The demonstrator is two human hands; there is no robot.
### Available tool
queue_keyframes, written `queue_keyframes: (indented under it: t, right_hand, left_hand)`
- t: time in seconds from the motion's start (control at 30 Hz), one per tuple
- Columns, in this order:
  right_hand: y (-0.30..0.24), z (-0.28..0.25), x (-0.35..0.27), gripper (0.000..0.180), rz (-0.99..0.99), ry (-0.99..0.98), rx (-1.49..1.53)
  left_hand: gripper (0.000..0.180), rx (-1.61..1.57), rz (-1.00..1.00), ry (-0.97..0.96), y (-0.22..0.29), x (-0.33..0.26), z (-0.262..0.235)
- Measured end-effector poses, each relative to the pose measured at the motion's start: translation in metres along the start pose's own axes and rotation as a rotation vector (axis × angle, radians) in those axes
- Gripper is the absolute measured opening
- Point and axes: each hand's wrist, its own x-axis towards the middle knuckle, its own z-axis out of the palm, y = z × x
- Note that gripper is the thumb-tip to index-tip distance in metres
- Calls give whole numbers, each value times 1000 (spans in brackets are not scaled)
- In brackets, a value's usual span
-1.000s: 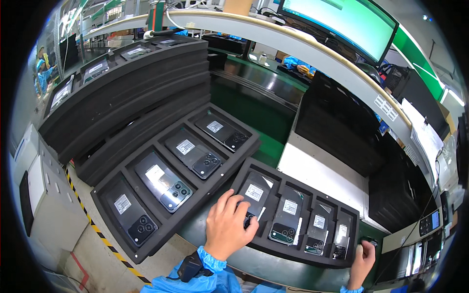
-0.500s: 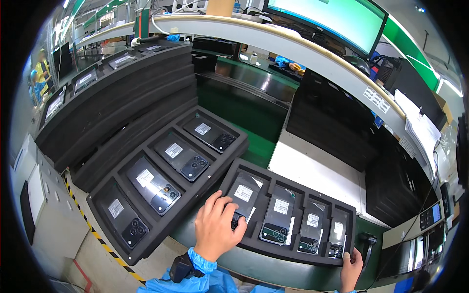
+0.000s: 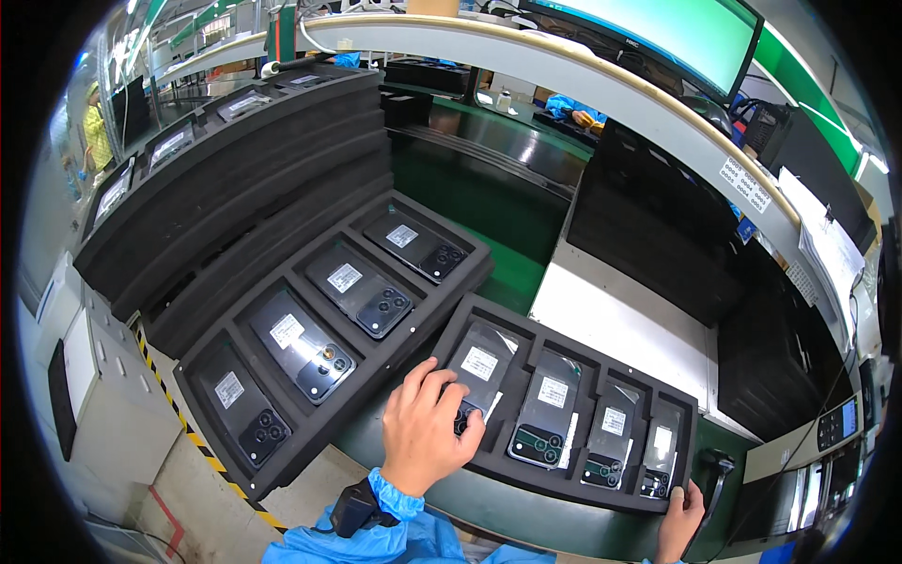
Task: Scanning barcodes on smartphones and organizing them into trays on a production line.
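Observation:
A black foam tray [image 3: 609,501] lies before me with a row of several dark smartphones, camera ends toward me. My left hand [image 3: 427,434] is bent around the camera end of the leftmost smartphone [image 3: 489,340], thumb on one side and fingers on the other; the hand hides part of it. My right hand [image 3: 680,526] grips the tray's near right corner, beside the rightmost smartphone [image 3: 664,428]. To the left, a second foam tray [image 3: 371,362] holds more smartphones with white labels, such as one smartphone [image 3: 310,352] under shiny clear film.
Stacked foam trays [image 3: 254,179] rise at the back left. Dark stacks [image 3: 648,226] stand behind a white board [image 3: 620,305] on the right. A shelf [image 3: 564,70] with a monitor [image 3: 658,33] crosses above. A black handled object [image 3: 719,470] lies right of my tray.
The whole view has shifted slightly, moving the scene right in the picture. Both hands keep their places at the tray, and the smartphones stay in their pockets.

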Motion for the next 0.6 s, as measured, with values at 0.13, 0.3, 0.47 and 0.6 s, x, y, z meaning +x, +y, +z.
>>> queue_keyframes:
  t: [0.13,0.3,0.47,0.6]
  right_hand:
    - [-44,-3,-13,39,-47,-15,-238]
    - [-50,-2,-15,41,-74,-15,-276]
    - [-59,1,-16,41,-34,-10,-235]
    - [-18,1,-8,38,-45,17,-118]
  left_hand:
    - [22,-3,-5,-12,1,0,3]
    - [22,-10,-10,-4,0,0,-2]
    - [22,5,9,2,1,0,0]
    - [22,-9,9,5,1,-2,1]
